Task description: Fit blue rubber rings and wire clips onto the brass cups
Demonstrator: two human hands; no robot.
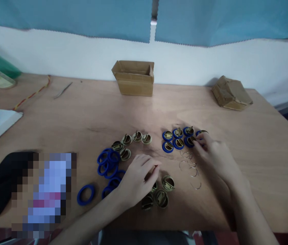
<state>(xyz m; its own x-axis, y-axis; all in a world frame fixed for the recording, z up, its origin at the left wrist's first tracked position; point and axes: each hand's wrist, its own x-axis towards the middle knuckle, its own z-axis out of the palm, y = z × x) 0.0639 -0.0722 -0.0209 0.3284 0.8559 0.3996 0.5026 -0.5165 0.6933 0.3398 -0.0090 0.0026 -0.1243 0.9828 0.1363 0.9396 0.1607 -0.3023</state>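
My right hand [215, 154] reaches to the right end of two short rows of round brass-coloured pieces in blue rings [178, 143]. Its thumb and fingers are pinched close together beside the end pieces; what lies between them is hidden. Loose thin wire rings [193, 172] lie just left of that wrist. My left hand [140, 177] is closed in a pinch over the middle of the table, and I cannot make out anything in it. Several brass-coloured round pieces with crossbars [161, 198] sit partly under it. More such pieces [137, 136] stand beyond it, next to a heap of blue rings [108, 163].
An open cardboard box [136, 85] stands at the back wall, another cardboard box [232, 93] at back right. On the left are a white power strip [1, 122], tweezers [62, 91], a black pouch [6, 183] and a pixelated patch. One blue ring [85, 195] lies apart.
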